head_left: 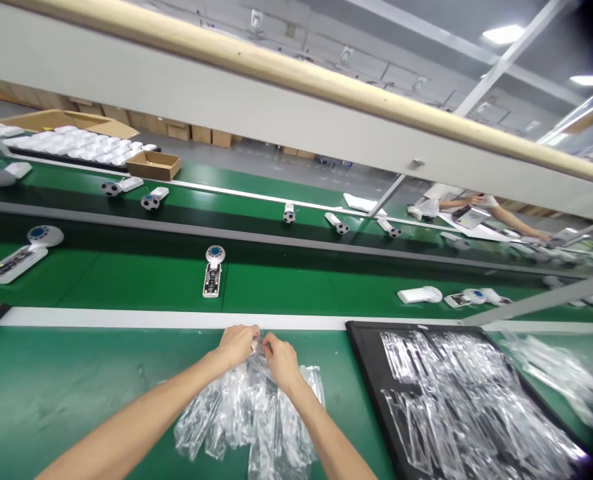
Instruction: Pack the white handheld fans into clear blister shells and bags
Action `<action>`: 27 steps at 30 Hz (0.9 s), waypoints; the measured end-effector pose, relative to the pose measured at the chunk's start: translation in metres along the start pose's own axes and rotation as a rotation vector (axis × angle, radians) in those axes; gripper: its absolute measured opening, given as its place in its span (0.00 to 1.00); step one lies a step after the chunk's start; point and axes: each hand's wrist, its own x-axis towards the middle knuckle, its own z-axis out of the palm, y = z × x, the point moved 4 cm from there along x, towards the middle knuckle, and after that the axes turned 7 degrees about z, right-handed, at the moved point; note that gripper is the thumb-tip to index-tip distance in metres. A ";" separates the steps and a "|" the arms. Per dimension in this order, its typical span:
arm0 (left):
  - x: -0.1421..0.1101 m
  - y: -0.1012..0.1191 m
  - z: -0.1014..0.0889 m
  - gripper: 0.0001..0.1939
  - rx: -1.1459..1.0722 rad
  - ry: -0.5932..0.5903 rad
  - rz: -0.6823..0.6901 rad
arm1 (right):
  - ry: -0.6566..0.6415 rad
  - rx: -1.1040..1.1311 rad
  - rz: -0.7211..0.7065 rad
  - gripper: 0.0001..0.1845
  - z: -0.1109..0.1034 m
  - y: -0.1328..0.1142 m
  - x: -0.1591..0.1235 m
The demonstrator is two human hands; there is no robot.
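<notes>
Clear poly bags bunched on green surface; left hand and right hand pinch their top edge. Black tray sits just right.

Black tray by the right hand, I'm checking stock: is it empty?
No, the black tray is heaped with clear plastic bags.
</notes>
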 end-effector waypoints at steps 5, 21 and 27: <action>-0.029 0.003 -0.016 0.16 -0.118 0.070 0.043 | 0.000 0.058 -0.108 0.08 -0.037 -0.011 -0.025; -0.210 -0.001 -0.094 0.40 -0.605 0.277 -0.042 | 0.218 -0.352 -0.781 0.13 -0.148 -0.060 -0.140; -0.229 0.017 -0.091 0.52 -0.595 0.224 0.051 | -0.009 -0.084 -0.902 0.11 -0.114 -0.101 -0.167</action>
